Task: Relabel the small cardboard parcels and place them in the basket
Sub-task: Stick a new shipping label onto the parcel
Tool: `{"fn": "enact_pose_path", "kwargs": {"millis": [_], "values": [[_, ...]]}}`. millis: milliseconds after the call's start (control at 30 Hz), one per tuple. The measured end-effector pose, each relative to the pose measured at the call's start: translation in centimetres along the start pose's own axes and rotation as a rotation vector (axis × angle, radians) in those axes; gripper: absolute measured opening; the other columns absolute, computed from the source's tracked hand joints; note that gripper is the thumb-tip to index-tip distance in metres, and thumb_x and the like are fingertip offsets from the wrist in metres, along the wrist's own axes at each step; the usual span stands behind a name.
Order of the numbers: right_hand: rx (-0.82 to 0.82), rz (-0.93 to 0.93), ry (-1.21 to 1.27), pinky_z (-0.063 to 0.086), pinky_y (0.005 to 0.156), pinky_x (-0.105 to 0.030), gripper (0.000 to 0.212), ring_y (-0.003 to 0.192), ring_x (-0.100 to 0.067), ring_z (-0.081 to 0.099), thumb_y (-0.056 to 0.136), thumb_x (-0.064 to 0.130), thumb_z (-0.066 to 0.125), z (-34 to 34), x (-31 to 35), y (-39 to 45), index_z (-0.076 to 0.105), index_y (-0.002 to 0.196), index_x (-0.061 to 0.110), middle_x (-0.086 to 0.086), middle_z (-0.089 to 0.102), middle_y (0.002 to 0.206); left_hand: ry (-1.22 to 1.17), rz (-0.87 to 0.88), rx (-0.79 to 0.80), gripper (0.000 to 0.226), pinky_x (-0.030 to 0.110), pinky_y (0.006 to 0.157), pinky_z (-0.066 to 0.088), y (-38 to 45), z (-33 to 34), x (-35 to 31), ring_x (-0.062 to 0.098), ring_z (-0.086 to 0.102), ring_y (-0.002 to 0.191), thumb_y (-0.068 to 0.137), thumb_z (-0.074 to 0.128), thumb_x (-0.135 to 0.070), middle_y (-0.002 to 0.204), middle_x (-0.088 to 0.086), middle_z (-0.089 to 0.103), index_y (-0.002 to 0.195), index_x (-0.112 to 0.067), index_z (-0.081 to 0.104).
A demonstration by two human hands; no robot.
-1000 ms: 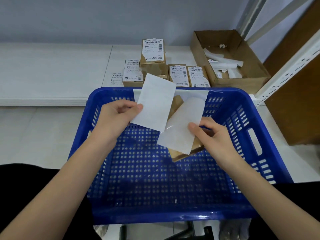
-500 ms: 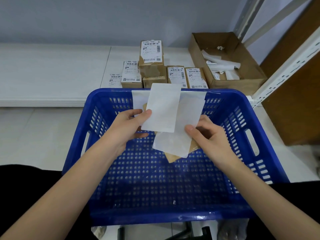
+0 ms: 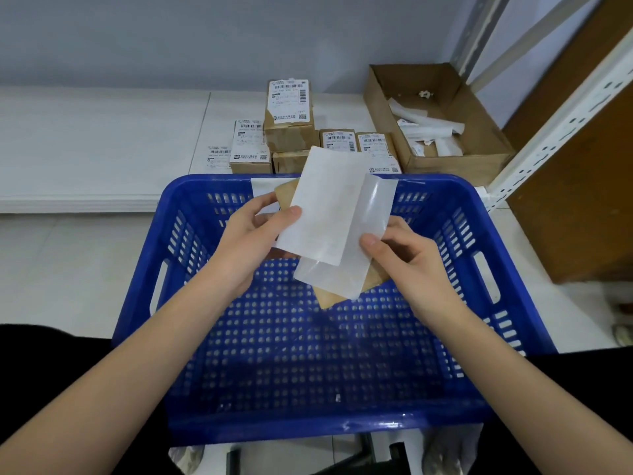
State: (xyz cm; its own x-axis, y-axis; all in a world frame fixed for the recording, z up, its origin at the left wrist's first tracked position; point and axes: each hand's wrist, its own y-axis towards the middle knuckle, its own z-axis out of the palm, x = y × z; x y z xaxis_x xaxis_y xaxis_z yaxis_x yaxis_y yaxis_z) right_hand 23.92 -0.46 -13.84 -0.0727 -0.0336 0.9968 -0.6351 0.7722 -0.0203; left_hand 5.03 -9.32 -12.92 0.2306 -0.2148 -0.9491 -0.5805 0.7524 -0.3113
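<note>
Cardboard parcel [image 3: 337,293] sits behind the peeling label [image 3: 320,214], apparently gripped between both pinching hands.

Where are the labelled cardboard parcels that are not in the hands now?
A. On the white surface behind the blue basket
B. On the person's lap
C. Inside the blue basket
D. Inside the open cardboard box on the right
A: the labelled parcels stand on the white surface beyond the blue basket's far rim, left of the open cardboard box.
</note>
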Motion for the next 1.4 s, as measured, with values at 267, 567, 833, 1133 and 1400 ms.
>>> {"fn": "enact_pose_path", "kwargs": {"millis": [267,567,833,1133,1400], "values": [[-0.273,0.07,-0.051,0.055,0.069,-0.019,0.008,0.083,-0.01,0.068,0.091,0.015,0.061,-1.9,-0.5,0.6,0.068,0.096,0.016,-0.001,0.071,0.095,0.085,0.05,-0.011,0.034,0.023,0.056,0.056,2.7,0.5,-0.1,0.008,0.066,0.086,0.089,0.065,-0.018,0.089,-0.006,0.069,0.121,-0.024,0.053],[-0.507,0.017,-0.234,0.052,0.071,-0.012,0.066,0.077,0.005,0.062,0.09,0.014,0.064,-5.8,0.6,2.6,0.028,0.145,0.027,0.015,0.061,0.086,0.024,0.049,0.034,0.042,0.03,0.061,0.06,5.7,5.4,0.4,0.013,0.068,0.087,0.089,0.067,-0.018,0.094,-0.001,0.07,0.129,-0.015,0.054],[-0.518,-0.118,-0.351,0.057,0.08,-0.033,0.035,0.097,-0.022,0.063,0.095,0.017,0.056,-11.7,0.9,9.3,0.058,0.129,0.02,0.016,0.057,0.087,-0.012,0.131,0.015,0.05,0.032,0.059,0.06,10.7,10.4,-1.0,0.011,0.067,0.077,0.086,0.07,-0.015,0.091,-0.001,0.065,0.132,-0.008,0.053],[-0.573,-0.102,-0.349,0.056,0.086,-0.034,0.033,0.094,-0.01,0.058,0.095,0.014,0.057,-18.1,-0.1,18.0,0.058,0.127,0.017,0.004,0.058,0.116,0.054,0.165,0.039,0.051,0.04,0.072,0.06,16.7,13.6,-2.6,0.017,0.069,0.09,0.084,0.073,-0.02,0.102,0.004,0.069,0.131,-0.012,0.054],[-0.625,-0.094,-0.269,0.052,0.063,-0.013,0.031,0.09,-0.011,0.06,0.095,0.015,0.057,-20.7,-2.1,24.6,0.059,0.125,0.016,-0.002,0.062,0.109,0.058,0.171,0.054,0.045,0.028,0.061,0.058,21.0,15.7,-3.5,0.014,0.069,0.088,0.086,0.071,-0.025,0.097,0.003,0.071,0.127,-0.016,0.055]]}}
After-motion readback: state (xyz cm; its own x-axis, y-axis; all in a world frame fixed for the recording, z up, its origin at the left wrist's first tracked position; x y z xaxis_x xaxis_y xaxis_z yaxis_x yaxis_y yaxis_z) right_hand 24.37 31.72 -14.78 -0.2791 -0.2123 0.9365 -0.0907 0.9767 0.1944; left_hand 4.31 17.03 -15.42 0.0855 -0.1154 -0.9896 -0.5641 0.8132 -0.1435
